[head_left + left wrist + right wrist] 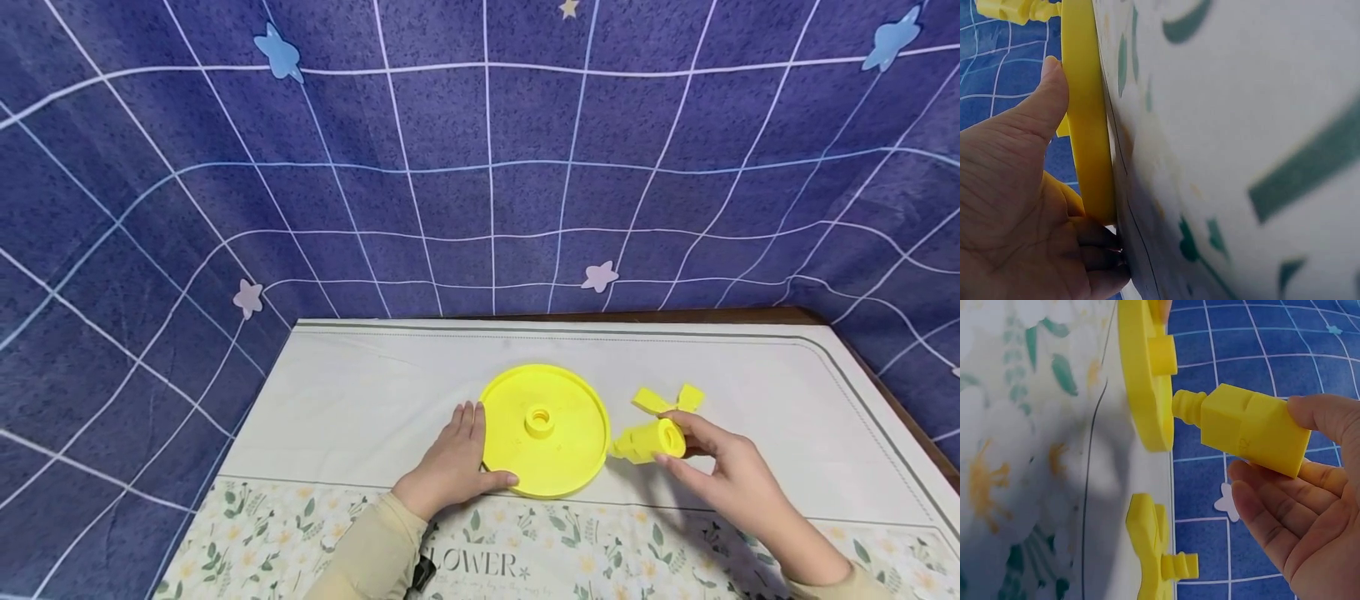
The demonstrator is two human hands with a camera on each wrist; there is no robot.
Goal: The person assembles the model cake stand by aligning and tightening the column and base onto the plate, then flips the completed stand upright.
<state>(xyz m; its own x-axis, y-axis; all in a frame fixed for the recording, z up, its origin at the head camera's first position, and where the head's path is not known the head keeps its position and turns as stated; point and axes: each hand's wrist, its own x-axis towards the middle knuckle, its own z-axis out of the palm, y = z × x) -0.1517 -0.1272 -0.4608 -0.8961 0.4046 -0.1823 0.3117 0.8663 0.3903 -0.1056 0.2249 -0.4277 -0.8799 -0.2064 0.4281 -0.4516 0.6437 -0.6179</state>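
Observation:
A round yellow tray (517, 467) with a raised rim and a hollow round stub (539, 422) at its centre lies on the table. My left hand (454, 467) holds its left edge, the thumb over the near rim and the fingers against the side. In my right hand (1310, 506), thumb and fingers grip the wide end of a yellow faceted post (1254, 428). The post is tilted almost level, its hollow end toward me and its narrower threaded end toward the tray's right rim. Beyond that hand lies a flat yellow piece (651, 401) with splayed arms, partly hidden; a threaded stub shows in the right wrist view.
A white cloth (360, 400) covers the table, with a flower-printed band (270, 533) along the near side. Behind and at both sides hangs a blue gridded curtain (450, 200) with star shapes. The table's dark back edge (675, 316) shows below it.

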